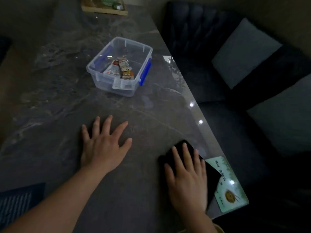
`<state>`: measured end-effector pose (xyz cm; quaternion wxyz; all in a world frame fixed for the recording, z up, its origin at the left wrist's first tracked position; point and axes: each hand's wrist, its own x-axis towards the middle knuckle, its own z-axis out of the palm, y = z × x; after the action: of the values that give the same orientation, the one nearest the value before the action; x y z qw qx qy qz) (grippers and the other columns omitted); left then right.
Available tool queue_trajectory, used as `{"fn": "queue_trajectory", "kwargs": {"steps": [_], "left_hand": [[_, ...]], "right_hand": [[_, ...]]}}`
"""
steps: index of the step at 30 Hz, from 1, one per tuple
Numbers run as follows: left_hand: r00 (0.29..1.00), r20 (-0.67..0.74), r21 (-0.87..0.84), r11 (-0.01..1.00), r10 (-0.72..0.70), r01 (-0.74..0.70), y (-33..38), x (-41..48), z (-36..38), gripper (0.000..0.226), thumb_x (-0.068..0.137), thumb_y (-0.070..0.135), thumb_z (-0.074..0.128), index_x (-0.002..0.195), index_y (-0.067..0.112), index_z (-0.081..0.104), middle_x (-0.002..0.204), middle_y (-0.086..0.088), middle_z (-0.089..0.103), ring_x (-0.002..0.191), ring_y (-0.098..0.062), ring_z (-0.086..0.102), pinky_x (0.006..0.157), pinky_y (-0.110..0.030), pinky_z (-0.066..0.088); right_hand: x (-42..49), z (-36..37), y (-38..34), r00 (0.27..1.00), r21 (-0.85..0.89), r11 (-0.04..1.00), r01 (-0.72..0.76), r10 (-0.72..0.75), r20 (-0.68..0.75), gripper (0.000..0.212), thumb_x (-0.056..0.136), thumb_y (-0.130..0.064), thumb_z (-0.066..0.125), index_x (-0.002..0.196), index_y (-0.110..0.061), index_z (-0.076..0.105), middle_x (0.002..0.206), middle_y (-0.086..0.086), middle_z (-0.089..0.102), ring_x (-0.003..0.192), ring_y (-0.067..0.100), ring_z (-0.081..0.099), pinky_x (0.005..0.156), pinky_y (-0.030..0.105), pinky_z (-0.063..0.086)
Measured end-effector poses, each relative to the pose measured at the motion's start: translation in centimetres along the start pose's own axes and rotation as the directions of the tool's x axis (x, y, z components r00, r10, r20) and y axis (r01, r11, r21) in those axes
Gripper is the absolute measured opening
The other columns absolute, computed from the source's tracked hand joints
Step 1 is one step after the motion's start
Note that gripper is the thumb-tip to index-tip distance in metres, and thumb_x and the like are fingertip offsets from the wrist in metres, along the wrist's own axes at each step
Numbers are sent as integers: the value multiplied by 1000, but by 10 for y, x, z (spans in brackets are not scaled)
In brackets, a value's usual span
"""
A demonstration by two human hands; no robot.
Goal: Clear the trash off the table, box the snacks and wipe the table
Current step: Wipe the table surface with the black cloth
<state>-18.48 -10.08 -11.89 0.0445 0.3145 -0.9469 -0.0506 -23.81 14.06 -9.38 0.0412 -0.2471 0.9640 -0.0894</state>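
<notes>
R fingers (188,153) spread flat, pressing down on cloth (170,160); palm-down, nothing gripped, just pinned under the hand. R hand (186,180) slightly blurred. Cloth: black, soft, folded flat, roughly rectangular; long axis runs from near-left of the box line toward the table's right edge, diagonal. Its far corner pokes out past the fingertips, its right end lies over a card (230,194).

L fingers (107,125) splayed wide, flat on bare table (50,98); holding nothing. L hand (102,148) sits left of the cloth, apart from it.

Card: pale green, glossy, rectangular, printed characters + round emblem; near-right of the box, at table's right edge.

Box (107,81): clear plastic, rounded-rect, lid off, blue latches on the sides. Long axis points away and to the right. Well beyond both hands, mid-table. Snacks (121,68) inside: small wrapped packets, red/white/brown, piled near the middle.

Table: dark grey stone look, veined, polished, light glints along the right edge. Right of it, dark sofa (210,47) w/ grey cushions (244,52).
</notes>
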Motion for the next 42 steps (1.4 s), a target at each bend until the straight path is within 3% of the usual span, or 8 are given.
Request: {"fn": "queue_trajectory", "kwargs": {"steps": [6,11,17,21,24,31,37,42], "left_hand": [[1000,-22,2,1000,2,-2,-2,0,0,65,83,75,21,143,52,25,159,-3,27,146,-34,13,113,-66,11],[1000,-27,7,1000,0,0,-1,1,2,65,83,75,20,143,51,25,159,-3,27,146,-34,13,113,-66,10],[1000,-25,-7,1000,10,-10,-1,-2,-2,62,85,72,31,143,50,29,158,-5,28,145,-36,15,113,-66,11],[1000,-30,19,1000,5,-5,-1,-1,2,63,84,73,24,143,50,27,158,-5,28,145,-35,15,113,-66,13],[999,-39,23,1000,-5,6,-1,1,4,64,82,74,21,142,51,26,158,-4,29,145,-34,15,113,-65,13],[1000,-24,10,1000,-1,1,-1,-1,-1,65,83,74,21,143,50,28,158,-5,28,145,-35,14,113,-66,12],[1000,-26,14,1000,-7,7,1,0,1,64,83,73,25,142,49,29,157,-4,30,145,-34,16,113,-66,13],[999,-34,14,1000,9,-8,0,-2,-2,65,82,72,27,142,48,33,156,-6,34,144,-36,19,111,-67,17]], "right_hand": [[-26,7,0,931,-14,931,364,-363,41,60,94,-61,44,149,-38,45,163,-7,30,152,24,23,119,45,19],[7,-1,31,988,-34,987,-154,154,-14,65,100,-65,15,159,-38,15,169,-7,3,155,20,-6,125,45,2],[-33,11,0,923,-2,925,381,-380,57,62,94,-60,46,151,-36,41,166,-5,25,154,26,18,121,46,16],[6,-1,52,998,-96,994,-53,50,-36,62,99,-61,32,156,-36,30,169,1,10,155,26,8,124,45,9],[66,-12,45,945,5,945,-327,327,-21,63,101,-59,25,159,-36,17,170,5,1,155,28,-2,124,49,3],[17,2,30,960,-41,961,274,-271,77,64,97,-73,19,156,-51,12,169,-10,2,155,22,-6,124,47,-3],[128,-13,16,982,24,983,-180,179,57,65,96,-69,25,156,-46,17,170,-6,3,154,34,-6,121,59,-3],[48,13,-3,922,-38,922,386,-385,44,62,96,-73,27,154,-52,19,169,-12,11,155,34,2,122,57,1]]}}
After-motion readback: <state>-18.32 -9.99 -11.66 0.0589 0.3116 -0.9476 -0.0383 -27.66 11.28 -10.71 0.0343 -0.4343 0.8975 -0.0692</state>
